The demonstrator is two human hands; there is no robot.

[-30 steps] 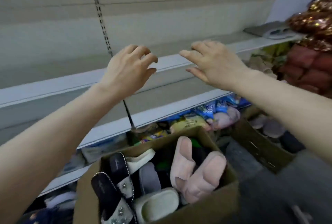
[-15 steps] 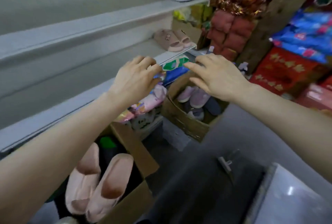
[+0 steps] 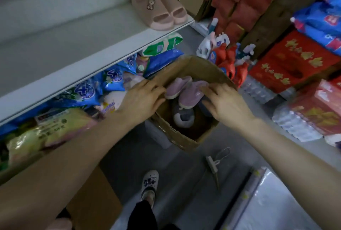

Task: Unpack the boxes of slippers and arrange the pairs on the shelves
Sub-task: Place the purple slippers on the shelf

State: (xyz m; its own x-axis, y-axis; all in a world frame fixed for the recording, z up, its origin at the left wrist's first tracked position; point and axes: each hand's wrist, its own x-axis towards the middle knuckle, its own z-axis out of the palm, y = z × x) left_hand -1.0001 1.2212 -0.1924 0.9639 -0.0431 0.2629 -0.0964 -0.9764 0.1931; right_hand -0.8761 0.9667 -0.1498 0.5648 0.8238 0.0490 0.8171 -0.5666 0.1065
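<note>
Work looks barely begun: one pink pair (image 3: pixel 160 9) stands on the far shelf (image 3: pixel 88 49), while lilac slippers (image 3: pixel 184 89) lie in the cardboard box (image 3: pixel 195 67), where the left hand (image 3: pixel 142 100) and right hand (image 3: pixel 226 105) reach, fingers (image 3: pixel 156 89) loosely apart, gripping nothing yet.

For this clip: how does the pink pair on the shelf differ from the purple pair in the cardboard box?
The pink pair stands side by side on the shelf; the purple pair lies loosely in the cardboard box, partly over a grey slipper. The pink pair is open-toed, with a bear charm; the purple pair is closed-toed. Both are matched pairs of slippers.
</note>
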